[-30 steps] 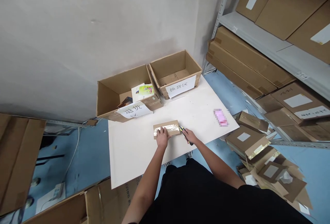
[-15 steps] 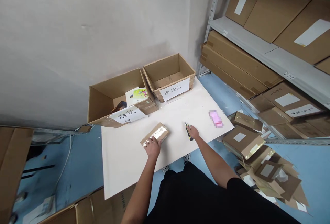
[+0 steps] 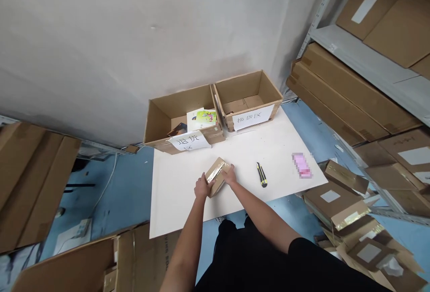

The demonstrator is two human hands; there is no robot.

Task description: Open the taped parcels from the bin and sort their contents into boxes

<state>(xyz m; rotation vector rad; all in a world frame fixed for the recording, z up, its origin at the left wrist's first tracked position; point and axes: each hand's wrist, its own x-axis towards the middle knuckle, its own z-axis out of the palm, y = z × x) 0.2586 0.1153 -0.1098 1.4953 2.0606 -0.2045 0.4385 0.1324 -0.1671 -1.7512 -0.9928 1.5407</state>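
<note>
A small brown cardboard box (image 3: 215, 172) with shiny tape across its top is held between my two hands over the white table (image 3: 174, 198). My left hand (image 3: 203, 186) grips its near left side, thumb on top. At the box's right side my right hand (image 3: 229, 175) is closed on the edge; the fingertips are partly hidden. A yellow and black utility knife (image 3: 261, 175) lies on the table to the right of my hands, touched by neither.
Two open cardboard boxes with handwritten paper signs stand at the table's back: the left box (image 3: 157, 144) holds booklets, the right box (image 3: 248, 77) sits beside it. A blurred pink item (image 3: 302, 165) lies at right. Flattened cartons (image 3: 349, 207) pile beyond, near a loaded shelf (image 3: 369, 68).
My right hand has let go of the utility knife, now lying on the table, and has taken hold of the small box. The box is turned and tilted. The view has swung left.
</note>
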